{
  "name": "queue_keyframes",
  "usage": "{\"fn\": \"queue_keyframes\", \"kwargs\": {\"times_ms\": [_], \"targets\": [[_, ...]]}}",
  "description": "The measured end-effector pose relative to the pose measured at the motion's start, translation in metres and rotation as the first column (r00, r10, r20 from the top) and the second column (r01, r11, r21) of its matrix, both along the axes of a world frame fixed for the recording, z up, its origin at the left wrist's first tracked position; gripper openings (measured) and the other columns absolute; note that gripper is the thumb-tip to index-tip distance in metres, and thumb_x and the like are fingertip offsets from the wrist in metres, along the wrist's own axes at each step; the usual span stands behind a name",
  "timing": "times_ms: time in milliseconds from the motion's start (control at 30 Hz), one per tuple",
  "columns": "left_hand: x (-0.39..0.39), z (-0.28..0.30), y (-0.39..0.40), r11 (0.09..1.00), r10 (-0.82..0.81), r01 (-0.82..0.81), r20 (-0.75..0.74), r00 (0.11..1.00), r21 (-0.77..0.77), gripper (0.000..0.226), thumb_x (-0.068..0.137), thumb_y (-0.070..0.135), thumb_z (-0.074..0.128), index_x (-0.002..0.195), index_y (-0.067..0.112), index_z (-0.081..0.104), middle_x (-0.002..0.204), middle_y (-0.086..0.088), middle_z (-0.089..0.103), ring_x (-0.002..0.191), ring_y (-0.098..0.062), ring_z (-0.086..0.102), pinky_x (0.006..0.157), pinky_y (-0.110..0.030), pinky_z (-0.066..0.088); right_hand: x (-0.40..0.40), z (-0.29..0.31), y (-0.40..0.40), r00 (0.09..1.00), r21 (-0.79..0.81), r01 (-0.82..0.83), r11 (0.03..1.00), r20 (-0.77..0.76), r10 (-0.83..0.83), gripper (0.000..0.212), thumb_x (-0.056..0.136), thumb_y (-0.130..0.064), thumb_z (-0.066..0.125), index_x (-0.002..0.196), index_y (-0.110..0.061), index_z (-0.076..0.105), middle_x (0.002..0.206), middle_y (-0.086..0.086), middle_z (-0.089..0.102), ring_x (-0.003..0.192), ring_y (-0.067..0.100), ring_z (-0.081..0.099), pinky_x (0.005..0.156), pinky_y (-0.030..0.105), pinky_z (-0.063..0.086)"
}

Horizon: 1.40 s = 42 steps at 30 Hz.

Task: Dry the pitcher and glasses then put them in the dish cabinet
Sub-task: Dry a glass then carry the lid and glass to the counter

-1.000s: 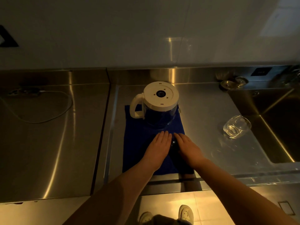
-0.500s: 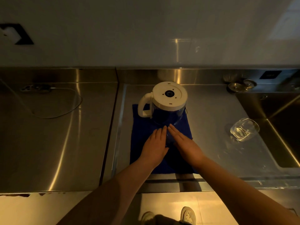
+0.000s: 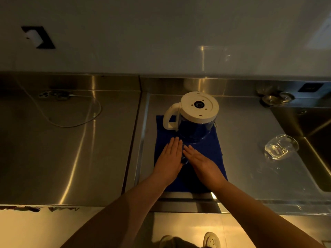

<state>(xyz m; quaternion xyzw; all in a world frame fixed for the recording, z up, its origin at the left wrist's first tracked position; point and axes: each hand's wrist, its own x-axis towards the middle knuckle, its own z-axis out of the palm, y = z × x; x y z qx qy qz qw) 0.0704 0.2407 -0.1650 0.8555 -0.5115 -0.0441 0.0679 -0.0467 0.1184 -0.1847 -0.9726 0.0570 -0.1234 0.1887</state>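
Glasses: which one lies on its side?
The glass by the sink, right of the cloth. The one between the hands looks upright.

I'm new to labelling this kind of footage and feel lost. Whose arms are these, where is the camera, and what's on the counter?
There is no machine: a person wears a camera on the head, looking down at their own arms. The left hand and right hand lie flat, fingers straight, on a blue cloth spread on the steel counter. Something small and dark sits between them; I cannot tell what. An upside-down pitcher stands on the cloth. A glass rests near the sink. Neither hand grips anything.
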Motion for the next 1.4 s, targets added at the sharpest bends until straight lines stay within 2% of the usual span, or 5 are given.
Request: {"fn": "queue_keyframes", "kwargs": {"times_ms": [267,633,867,1100,1400], "targets": [[-0.004,0.006,-0.017,0.99,-0.131,0.127,0.064,0.989,0.058,0.068,0.102,0.04,0.03,0.15,0.006,-0.005,0.16,-0.01,-0.006,0.146,-0.022,-0.01,0.116,-0.033,-0.008,-0.011,0.005,-0.019,0.999,-0.048,0.032,0.998,0.004,-0.032,0.058,0.092,-0.013,0.054,0.143,-0.019,0.027,0.15,-0.001,0.025,0.137,0.01,0.019,0.11,0.028,0.02],[-0.069,0.032,-0.157,0.939,-0.343,0.338,0.099,0.934,0.065,0.068,0.102,0.04,0.029,0.151,0.007,-0.004,0.16,-0.011,-0.005,0.147,-0.023,-0.008,0.115,-0.035,-0.008,-0.126,0.039,-0.154,0.854,-0.02,0.52,0.854,0.029,-0.519,0.055,0.089,-0.025,0.059,0.139,-0.017,0.04,0.147,0.005,0.037,0.136,0.013,0.027,0.108,0.032,0.026],[-0.086,0.03,-0.245,0.977,-0.19,0.184,0.053,0.98,0.103,0.069,0.102,0.042,0.027,0.15,0.008,-0.008,0.159,-0.011,-0.008,0.146,-0.024,-0.009,0.117,-0.038,-0.003,-0.169,0.038,-0.249,0.804,-0.07,0.578,0.813,-0.124,-0.582,0.072,0.081,-0.046,0.064,0.141,-0.017,0.035,0.151,0.011,0.026,0.141,0.027,0.018,0.112,0.044,0.016],[-0.067,0.021,-0.295,0.992,0.009,-0.015,0.049,0.999,0.126,0.067,0.102,0.037,0.03,0.151,0.007,-0.005,0.16,-0.01,-0.004,0.147,-0.025,-0.006,0.118,-0.038,-0.001,-0.159,0.024,-0.293,0.867,0.045,0.445,0.894,-0.27,-0.418,0.092,0.066,-0.074,0.042,0.143,-0.028,0.027,0.152,0.003,0.022,0.136,0.023,0.028,0.107,0.036,0.034],[-0.014,0.013,-0.327,0.965,0.192,-0.199,0.056,0.98,0.172,0.064,0.102,0.037,0.028,0.151,0.008,-0.001,0.16,-0.011,-0.002,0.147,-0.026,-0.003,0.117,-0.038,0.0,-0.138,0.02,-0.308,0.907,0.026,0.326,0.945,-0.288,-0.305,0.084,0.067,-0.075,0.034,0.134,-0.026,0.043,0.128,-0.006,0.049,0.113,0.015,0.045,0.089,0.028,0.045]]}}
